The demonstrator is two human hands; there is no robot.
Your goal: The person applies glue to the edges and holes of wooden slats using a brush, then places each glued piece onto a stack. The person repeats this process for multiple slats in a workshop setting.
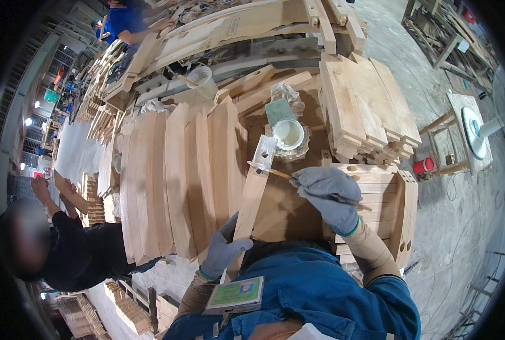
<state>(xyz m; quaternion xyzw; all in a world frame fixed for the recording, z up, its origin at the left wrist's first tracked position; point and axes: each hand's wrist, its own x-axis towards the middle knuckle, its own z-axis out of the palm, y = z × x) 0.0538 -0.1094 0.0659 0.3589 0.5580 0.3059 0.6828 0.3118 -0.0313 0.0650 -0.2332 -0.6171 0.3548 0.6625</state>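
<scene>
In gray gloves, both my hands work over a long wooden piece (252,198). My left hand (221,252) is closed around its near end and holds it slanting away from me. Two holes show at its far end, with a pale wet-looking smear near them. My right hand (331,195) is closed on a thin wooden stick (280,173). The stick's tip touches the wooden piece close to the holes; too small to tell is whether it ends in bristles. Just beyond stands a white tub (289,135) with whitish paste inside.
Wooden boards (173,181) stand in a row at left; more boards (365,102) are stacked at right above a pile of drilled pieces (402,221). A clear plastic cup (202,82) sits farther back. A co-worker (77,243) holds a board at far left. A red bucket (423,165) stands right.
</scene>
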